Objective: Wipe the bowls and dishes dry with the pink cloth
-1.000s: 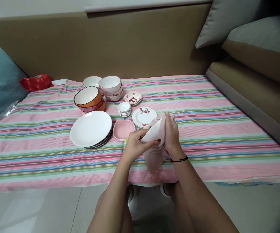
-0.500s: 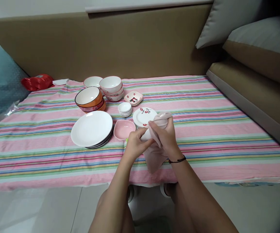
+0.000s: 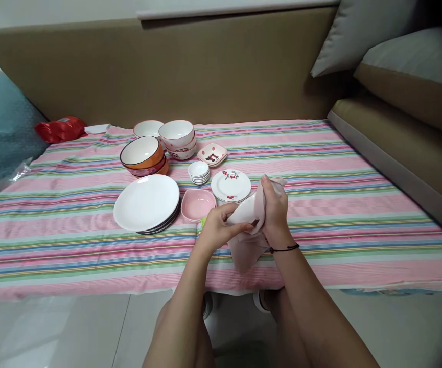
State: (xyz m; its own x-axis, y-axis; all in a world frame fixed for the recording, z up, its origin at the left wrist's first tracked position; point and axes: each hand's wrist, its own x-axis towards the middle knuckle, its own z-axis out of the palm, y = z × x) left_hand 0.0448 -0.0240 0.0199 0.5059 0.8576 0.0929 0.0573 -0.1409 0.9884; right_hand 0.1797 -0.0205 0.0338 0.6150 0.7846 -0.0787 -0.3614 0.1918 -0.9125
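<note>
My left hand (image 3: 219, 225) is closed on the near left edge of a small white dish (image 3: 241, 210), thumb along its underside or front. A dark mark shows on the dish near my thumb tip. Around its right side my right hand (image 3: 276, 208) presses a pale pink cloth (image 3: 246, 253), whose loose end hangs below. The cloth and fingers hide much of the dish, so its full shape cannot be made out. Just behind my hands lies a white plate with red flowers (image 3: 231, 185). To the left is a pink leaf-shaped dish (image 3: 198, 204).
Stacked white plates (image 3: 146, 203), orange bowls (image 3: 140, 153), white bowls (image 3: 177, 134), small white saucers (image 3: 198, 169) and square patterned dishes (image 3: 212, 154) stand left of centre on the striped cloth (image 3: 343, 204). A red package (image 3: 60, 129) lies far left; a cushioned back (image 3: 236, 71) rises behind.
My right hand has shifted right and turned with the pink cloth, uncovering more of the white dish and its dark mark. My left hand keeps its grip.
</note>
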